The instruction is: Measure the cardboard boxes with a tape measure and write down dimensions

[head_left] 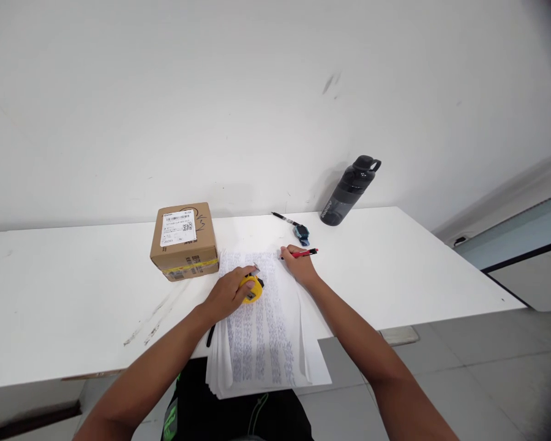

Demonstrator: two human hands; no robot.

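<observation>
My left hand (227, 294) rests on a yellow tape measure (251, 288), fingers wrapped round it, on top of a stack of printed paper sheets (261, 343). My right hand (296, 262) holds a red pen (305, 252) at the upper right corner of the sheets, with the pen lying across the fingers. The sheets hang over the front edge of the white table (73, 306).
A cardboard box (183, 241) with a shipping label stands left of the sheets. Near the wall lie a black pen (283, 217) and a small blue-black object (302, 233). A dark water bottle (349, 191) leans against the wall. Another black pen (210, 335) pokes out beside the stack.
</observation>
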